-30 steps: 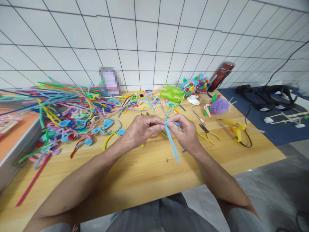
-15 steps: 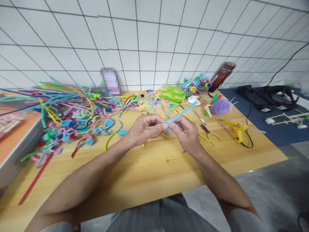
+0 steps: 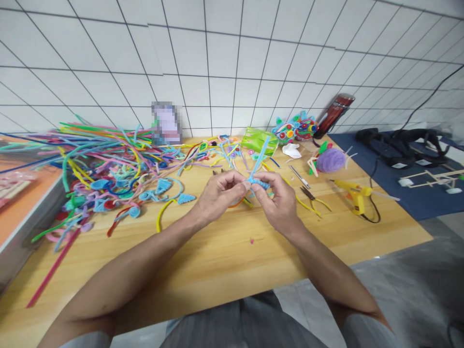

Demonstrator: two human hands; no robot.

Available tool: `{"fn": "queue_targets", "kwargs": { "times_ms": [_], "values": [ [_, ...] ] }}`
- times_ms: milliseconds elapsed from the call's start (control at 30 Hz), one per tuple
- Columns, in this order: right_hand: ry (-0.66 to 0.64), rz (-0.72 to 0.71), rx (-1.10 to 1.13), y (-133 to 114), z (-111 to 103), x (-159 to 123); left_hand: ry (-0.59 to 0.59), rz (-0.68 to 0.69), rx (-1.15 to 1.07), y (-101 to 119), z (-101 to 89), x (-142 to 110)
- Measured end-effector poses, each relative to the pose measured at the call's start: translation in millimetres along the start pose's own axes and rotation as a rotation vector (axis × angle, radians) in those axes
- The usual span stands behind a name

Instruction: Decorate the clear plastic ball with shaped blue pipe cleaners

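Both hands meet above the middle of the wooden table (image 3: 217,261). My left hand (image 3: 217,195) pinches one end of a light blue pipe cleaner (image 3: 259,162) between thumb and fingers. My right hand (image 3: 277,200) grips the same pipe cleaner at a coiled blue part just beside the left fingertips. The free end of the pipe cleaner sticks up and away from me, towards the green packet (image 3: 258,140). An orange ring lies on the table under my hands, mostly hidden.
A big heap of coloured pipe cleaners (image 3: 97,159) covers the left of the table. To the right lie yellow-handled pliers (image 3: 313,198), a yellow glue gun (image 3: 355,195), a purple fuzzy ball (image 3: 329,159) and colourful finished pieces (image 3: 293,128). A blue mat (image 3: 398,188) lies beyond.
The pipe cleaner's free end swung from pointing down towards me, to the right, then up and away. My hands stayed together and turned slightly.
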State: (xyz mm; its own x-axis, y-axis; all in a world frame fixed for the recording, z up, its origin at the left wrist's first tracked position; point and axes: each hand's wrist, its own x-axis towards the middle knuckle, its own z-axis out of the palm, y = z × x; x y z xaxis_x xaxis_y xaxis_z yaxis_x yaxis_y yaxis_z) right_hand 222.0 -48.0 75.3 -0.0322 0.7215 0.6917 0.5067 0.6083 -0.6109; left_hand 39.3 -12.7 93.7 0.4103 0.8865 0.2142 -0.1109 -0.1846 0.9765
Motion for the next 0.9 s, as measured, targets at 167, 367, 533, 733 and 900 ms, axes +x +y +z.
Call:
{"fn": "queue_targets", "kwargs": {
  "times_ms": [167, 367, 533, 733, 900],
  "values": [
    [-0.038, -0.105, -0.102, -3.9, -5.8, 5.4, -0.011, 0.12, 0.173, 1.2, -0.2, -4.6],
    [-0.06, -0.193, -0.131, -3.4, -6.8, 6.0, 0.032, 0.277, 0.379, 5.5, 0.0, -8.8],
    [-0.049, -0.128, -0.088, -4.7, -7.7, 5.0, 0.11, 0.411, 0.445, -2.1, 0.0, -6.6],
    [-0.083, -0.076, -0.028, -5.7, -8.4, 6.2, 0.051, 0.325, 0.432, 3.3, -3.4, -5.0],
    [-0.089, -0.046, -0.029, -4.3, -7.0, 6.3, 0.062, 0.221, 0.362, 11.0, -3.1, -6.2]
  ]
}}
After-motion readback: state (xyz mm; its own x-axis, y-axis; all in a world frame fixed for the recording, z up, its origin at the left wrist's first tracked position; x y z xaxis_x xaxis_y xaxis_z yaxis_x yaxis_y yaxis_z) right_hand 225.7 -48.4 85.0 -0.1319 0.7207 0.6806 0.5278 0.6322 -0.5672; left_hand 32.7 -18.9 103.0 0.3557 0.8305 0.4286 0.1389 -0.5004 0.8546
